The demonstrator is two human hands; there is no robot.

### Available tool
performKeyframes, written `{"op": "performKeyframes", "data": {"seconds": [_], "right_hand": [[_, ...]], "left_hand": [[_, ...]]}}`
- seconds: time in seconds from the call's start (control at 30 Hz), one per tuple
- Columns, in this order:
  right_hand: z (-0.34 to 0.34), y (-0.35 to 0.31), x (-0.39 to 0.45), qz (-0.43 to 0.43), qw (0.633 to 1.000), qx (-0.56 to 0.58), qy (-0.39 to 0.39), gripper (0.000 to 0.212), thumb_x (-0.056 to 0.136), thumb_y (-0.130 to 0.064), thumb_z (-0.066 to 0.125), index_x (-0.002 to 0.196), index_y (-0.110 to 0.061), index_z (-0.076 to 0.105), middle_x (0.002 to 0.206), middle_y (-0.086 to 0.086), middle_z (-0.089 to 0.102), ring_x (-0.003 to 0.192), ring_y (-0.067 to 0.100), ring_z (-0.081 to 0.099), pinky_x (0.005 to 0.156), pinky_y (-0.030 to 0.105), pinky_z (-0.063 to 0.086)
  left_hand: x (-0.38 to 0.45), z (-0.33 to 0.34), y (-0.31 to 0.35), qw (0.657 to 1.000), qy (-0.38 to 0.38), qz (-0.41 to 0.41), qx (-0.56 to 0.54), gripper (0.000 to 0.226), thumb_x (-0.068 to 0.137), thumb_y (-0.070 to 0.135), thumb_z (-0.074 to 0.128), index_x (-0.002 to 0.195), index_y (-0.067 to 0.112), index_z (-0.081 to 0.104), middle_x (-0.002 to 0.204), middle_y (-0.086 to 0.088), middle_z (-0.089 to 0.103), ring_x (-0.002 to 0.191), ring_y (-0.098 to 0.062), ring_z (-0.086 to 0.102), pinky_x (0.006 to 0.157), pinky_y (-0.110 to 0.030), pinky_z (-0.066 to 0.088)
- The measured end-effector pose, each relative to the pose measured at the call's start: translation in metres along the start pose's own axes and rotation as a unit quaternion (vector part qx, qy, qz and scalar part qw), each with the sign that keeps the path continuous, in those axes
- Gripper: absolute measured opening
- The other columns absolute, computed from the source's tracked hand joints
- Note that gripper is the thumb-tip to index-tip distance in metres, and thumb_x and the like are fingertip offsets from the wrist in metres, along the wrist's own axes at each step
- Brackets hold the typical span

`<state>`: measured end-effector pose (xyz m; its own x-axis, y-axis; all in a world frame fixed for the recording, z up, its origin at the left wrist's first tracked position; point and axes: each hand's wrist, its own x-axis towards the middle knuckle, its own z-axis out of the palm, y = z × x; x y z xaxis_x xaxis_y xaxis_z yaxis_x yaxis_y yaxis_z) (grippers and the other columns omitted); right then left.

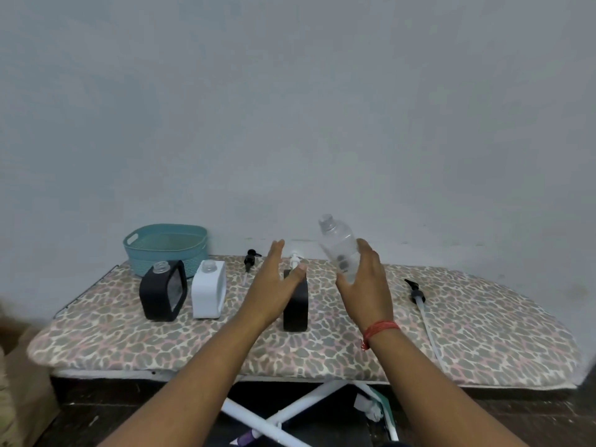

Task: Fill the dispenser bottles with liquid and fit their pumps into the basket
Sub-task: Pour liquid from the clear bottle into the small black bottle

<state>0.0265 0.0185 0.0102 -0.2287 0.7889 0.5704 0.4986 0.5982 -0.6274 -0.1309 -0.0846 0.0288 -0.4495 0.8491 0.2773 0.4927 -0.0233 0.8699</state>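
Observation:
My right hand (366, 282) grips a clear plastic water bottle (338, 248), capped and tilted left, above the board. My left hand (274, 282) hovers open just left of a black dispenser bottle (296, 304), its thumb near the bottle's top. A white pump (294, 260) shows behind that hand; I cannot tell whether it sits in the bottle. Further left stand another black dispenser bottle (163, 290) and a white dispenser bottle (208, 288), both with open necks. A black pump (250, 258) lies behind them, and another black pump (417, 295) with a long tube lies at the right.
A teal basket (166, 248) stands at the back left of the leopard-print ironing board (483, 333), against a pale wall. White board legs cross below the front edge. A brown object sits at the far left.

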Motion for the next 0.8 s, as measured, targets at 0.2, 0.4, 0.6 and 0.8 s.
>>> {"op": "performKeyframes", "data": {"seconds": [0.2, 0.4, 0.6, 0.8], "right_hand": [[0.011, 0.018, -0.012, -0.041, 0.990, -0.128, -0.053, 0.077, 0.085, -0.016, 0.069, 0.152, -0.020, 0.030, 0.146, 0.004, 0.047, 0.131, 0.025, 0.047, 0.109, 0.047, 0.042], [0.013, 0.030, -0.007, -0.098, 0.959, -0.253, -0.075, 0.083, 0.080, -0.018, 0.073, 0.153, -0.023, 0.034, 0.147, 0.005, 0.048, 0.129, 0.027, 0.049, 0.109, 0.046, 0.039], [0.009, 0.037, 0.004, -0.138, 0.937, -0.309, -0.090, 0.084, 0.075, -0.013, 0.075, 0.149, -0.024, 0.037, 0.143, 0.004, 0.051, 0.130, 0.027, 0.048, 0.110, 0.052, 0.037], [0.008, 0.038, 0.012, -0.161, 0.925, -0.329, -0.104, 0.085, 0.072, -0.013, 0.078, 0.146, -0.025, 0.038, 0.141, 0.003, 0.052, 0.129, 0.026, 0.050, 0.109, 0.056, 0.037]], "left_hand": [[0.001, 0.000, -0.037, 0.998, -0.017, -0.031, 0.054, 0.084, 0.095, 0.053, 0.059, 0.160, 0.034, 0.009, 0.168, 0.011, 0.005, 0.154, -0.011, 0.008, 0.124, -0.041, 0.014], [0.015, 0.014, -0.049, 0.993, -0.037, -0.012, 0.108, 0.094, 0.091, 0.061, 0.059, 0.160, 0.031, 0.003, 0.169, 0.009, -0.005, 0.154, -0.013, -0.003, 0.125, -0.047, 0.011], [0.027, 0.022, -0.058, 0.992, -0.062, -0.030, 0.109, 0.102, 0.089, 0.059, 0.063, 0.160, 0.030, -0.004, 0.169, 0.006, -0.009, 0.154, -0.016, -0.010, 0.125, -0.050, 0.007], [0.030, 0.027, -0.069, 0.984, -0.060, -0.043, 0.161, 0.102, 0.085, 0.077, 0.049, 0.160, 0.029, -0.001, 0.168, 0.003, -0.011, 0.154, -0.021, -0.014, 0.124, -0.053, 0.004]]}}
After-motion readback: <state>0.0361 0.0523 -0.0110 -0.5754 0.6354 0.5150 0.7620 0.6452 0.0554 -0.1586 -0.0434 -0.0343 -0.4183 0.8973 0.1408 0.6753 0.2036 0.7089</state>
